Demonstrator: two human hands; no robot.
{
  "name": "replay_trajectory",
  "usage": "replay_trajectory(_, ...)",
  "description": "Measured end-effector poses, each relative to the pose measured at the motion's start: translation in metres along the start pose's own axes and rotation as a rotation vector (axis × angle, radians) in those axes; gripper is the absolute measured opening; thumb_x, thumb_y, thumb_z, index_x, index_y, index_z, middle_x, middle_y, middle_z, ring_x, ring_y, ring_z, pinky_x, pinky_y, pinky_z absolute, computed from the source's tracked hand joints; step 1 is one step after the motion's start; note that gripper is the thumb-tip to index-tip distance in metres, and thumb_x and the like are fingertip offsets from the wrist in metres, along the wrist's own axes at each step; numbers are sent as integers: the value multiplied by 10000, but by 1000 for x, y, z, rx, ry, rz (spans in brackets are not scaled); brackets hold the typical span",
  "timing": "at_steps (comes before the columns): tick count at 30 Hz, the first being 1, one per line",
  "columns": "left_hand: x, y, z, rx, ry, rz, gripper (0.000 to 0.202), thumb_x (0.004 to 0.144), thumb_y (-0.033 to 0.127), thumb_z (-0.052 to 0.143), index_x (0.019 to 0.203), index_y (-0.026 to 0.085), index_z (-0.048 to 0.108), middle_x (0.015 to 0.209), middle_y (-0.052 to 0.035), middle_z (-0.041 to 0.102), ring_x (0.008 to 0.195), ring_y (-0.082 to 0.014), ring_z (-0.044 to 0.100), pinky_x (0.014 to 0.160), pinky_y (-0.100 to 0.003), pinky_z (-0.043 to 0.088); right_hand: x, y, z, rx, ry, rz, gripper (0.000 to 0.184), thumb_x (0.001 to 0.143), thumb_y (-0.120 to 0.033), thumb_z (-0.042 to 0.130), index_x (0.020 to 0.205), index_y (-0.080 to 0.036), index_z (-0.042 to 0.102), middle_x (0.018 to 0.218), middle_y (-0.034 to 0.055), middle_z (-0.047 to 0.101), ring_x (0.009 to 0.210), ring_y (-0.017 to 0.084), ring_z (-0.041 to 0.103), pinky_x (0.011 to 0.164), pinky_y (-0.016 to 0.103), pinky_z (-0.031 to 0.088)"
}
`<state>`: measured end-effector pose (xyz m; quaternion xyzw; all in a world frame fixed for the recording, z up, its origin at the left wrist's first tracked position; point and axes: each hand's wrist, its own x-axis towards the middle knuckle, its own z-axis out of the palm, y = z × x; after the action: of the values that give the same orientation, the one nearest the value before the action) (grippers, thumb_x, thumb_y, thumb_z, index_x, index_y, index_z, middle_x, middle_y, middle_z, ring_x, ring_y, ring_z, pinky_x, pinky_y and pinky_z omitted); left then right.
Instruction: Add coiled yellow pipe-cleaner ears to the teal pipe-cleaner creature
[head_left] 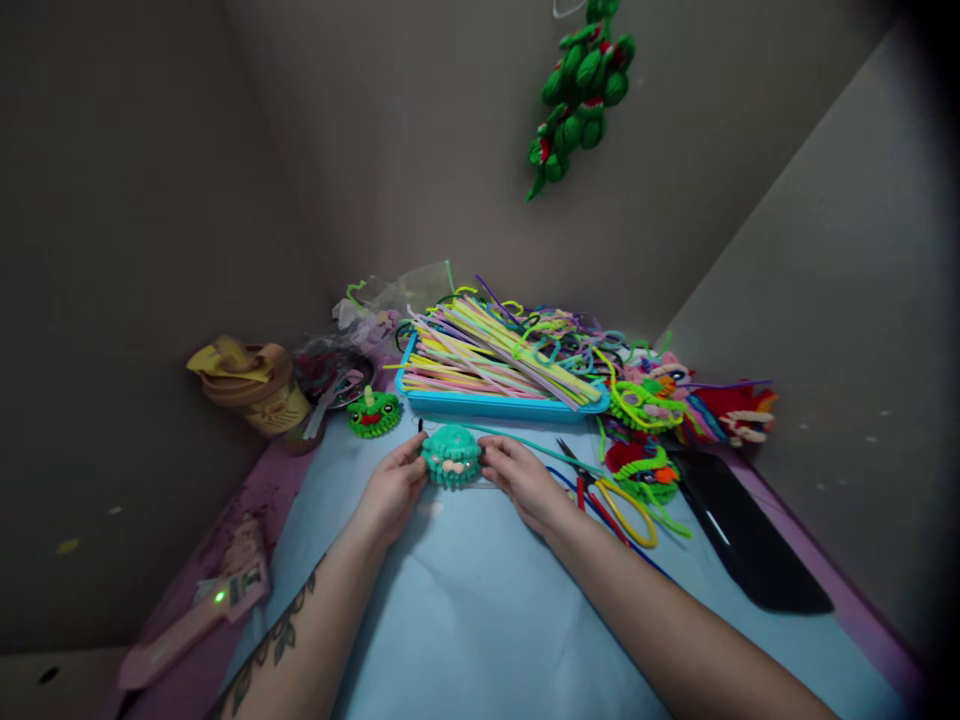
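Observation:
A teal pipe-cleaner figure (451, 448), rounded on top with pale pink bits on its front, is held between my two hands over the blue sheet. My left hand (396, 484) pinches its left side, thumb and fingers closed. On its right side the fingers of my right hand (519, 478) are closed too. Behind my hands, a teal pipe cleaner (536, 442) runs off to the right. Close to my right hand lie red-handled pliers (611, 512) and yellow-handled scissors (634, 508).
A blue tray (502, 405) piled with pipe cleaners stands at the back. Left are a green figure (373, 412), a lidded cup (262, 395) and a pink glue gun (202, 605) with a green light. Right are colourful figures (645, 470) and a black slab (750, 530). Green figures (581, 95) hang above.

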<state>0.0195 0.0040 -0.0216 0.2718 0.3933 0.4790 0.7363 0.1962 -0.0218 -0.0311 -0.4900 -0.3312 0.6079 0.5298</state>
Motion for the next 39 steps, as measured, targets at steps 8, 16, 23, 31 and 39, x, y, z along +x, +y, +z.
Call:
replay_trajectory(8, 2, 9, -9, 99, 100, 98, 463, 555, -25, 659, 975, 168, 684, 1219, -108, 606, 1140, -264, 551, 956, -327, 415, 3, 11, -12, -557, 32, -251, 172, 647, -186, 562, 811, -204, 514, 729, -25, 556, 622, 130, 518, 596, 261, 403)
replay_trajectory(16, 6, 12, -22, 221, 131, 150, 453, 565, -47, 625, 954, 179, 682, 1198, -111, 593, 956, -200, 628, 762, -245, 484, 1, 13, -18, -896, 31, -512, 198, 725, -124, 464, 886, -209, 544, 807, 24, 577, 738, 181, 551, 690, 321, 443)
replay_trajectory(23, 8, 3, -19, 303, 5, 218, 457, 559, -72, 584, 929, 176, 689, 1039, -83, 658, 841, -166, 615, 786, -251, 458, 3, 17, -14, -1010, -98, -654, 495, 724, -124, 540, 1207, -191, 458, 1231, 129, 454, 1173, 254, 432, 989, 424, 379)
replay_trajectory(31, 10, 0, -29, 929, 45, 449, 380, 624, 25, 589, 963, 185, 650, 924, -62, 666, 770, -165, 589, 731, -268, 465, 4, 19, -13, -1102, -65, -685, 612, 734, -155, 539, 1323, -202, 377, 1373, 141, 357, 1291, 291, 321, 1051, 483, 309)
replay_trajectory(39, 3, -7, -27, 1452, -20, 534, 248, 746, 95, 520, 962, 166, 621, 850, -50, 657, 777, -169, 594, 718, -267, 443, 16, 25, 5, -1059, -16, -651, 417, 744, -223, 585, 1151, -196, 498, 1340, 155, 372, 1269, 298, 364, 1009, 480, 355)
